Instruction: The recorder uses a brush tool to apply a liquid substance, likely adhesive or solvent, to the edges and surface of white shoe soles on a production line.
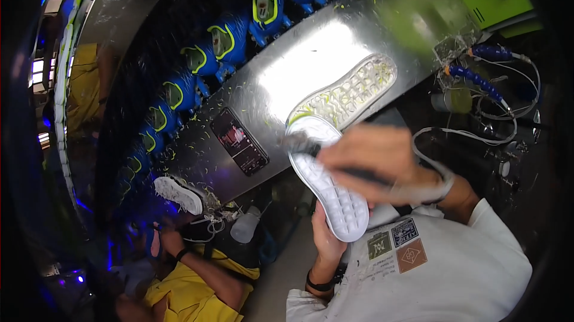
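White sole held between two hands, long axis from 11 to 5 o'clock

The white sole (337, 196) is held just off the metal tabletop's (412, 32) lower edge, its gridded face up and one rounded end directed to 11 o'clock, the other to 5; which end is the toe cannot be told. The left hand (326, 232) grips its lower part, thumb on one edge and fingers at the other, so the sole extends toward 12 o'clock from that hand. The right hand (376, 157), motion-blurred, is closed around a dark tool (304, 144) that crosses the sole's upper half; the sole lies at this hand's 8 o'clock, partly beneath it. Contact of tool and sole is unclear. At 1 o'clock from the sole, a yellowish sole (365, 86) rests on the tabletop, its axis running 2 to 8 o'clock; the held sole overlaps its near end in view. At 10 o'clock lies a phone (239, 141); beyond, blue shoes (228, 44) with yellow-green collars form a row. A co-worker in yellow (194, 289) sits at 8 o'clock.
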A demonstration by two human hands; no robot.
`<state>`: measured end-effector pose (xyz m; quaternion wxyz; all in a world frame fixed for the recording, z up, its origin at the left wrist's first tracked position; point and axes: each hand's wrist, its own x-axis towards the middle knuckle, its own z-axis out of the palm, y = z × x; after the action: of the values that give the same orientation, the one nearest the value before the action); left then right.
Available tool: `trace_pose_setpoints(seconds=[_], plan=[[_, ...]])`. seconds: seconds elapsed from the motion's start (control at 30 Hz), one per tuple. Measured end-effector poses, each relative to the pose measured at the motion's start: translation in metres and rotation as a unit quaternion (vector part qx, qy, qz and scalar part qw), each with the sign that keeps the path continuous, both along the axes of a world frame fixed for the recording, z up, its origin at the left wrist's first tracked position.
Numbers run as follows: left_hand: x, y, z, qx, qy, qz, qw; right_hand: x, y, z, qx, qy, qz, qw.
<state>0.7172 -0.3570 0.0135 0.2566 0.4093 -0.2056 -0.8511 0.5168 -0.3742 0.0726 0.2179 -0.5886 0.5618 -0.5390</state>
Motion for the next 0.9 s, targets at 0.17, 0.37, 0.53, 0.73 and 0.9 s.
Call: trace_pose_setpoints(seconds=[0.17,0.37,0.53,0.73,0.9], plan=[[-0.013,-0.018,0.003,0.015,0.101,0.196,0.975,0.015,0.018,-0.006,0.046,-0.202,0.103,0.973],[-0.055,-0.053,0.023,0.038,0.209,0.064,0.975,0.013,0.045,0.006,0.014,-0.097,0.063,0.993],[-0.072,-0.078,0.015,0.023,0.300,-0.092,0.949,0.000,0.041,0.030,0.076,-0.116,-0.008,0.990],[-0.046,-0.114,0.036,0.046,0.073,-0.228,0.970,-0.009,0.028,0.028,0.094,-0.144,0.127,0.977],[0.001,-0.104,0.062,-0.058,0.064,-0.074,0.994,-0.020,0.020,0.002,-0.148,-0.185,0.388,0.891]])
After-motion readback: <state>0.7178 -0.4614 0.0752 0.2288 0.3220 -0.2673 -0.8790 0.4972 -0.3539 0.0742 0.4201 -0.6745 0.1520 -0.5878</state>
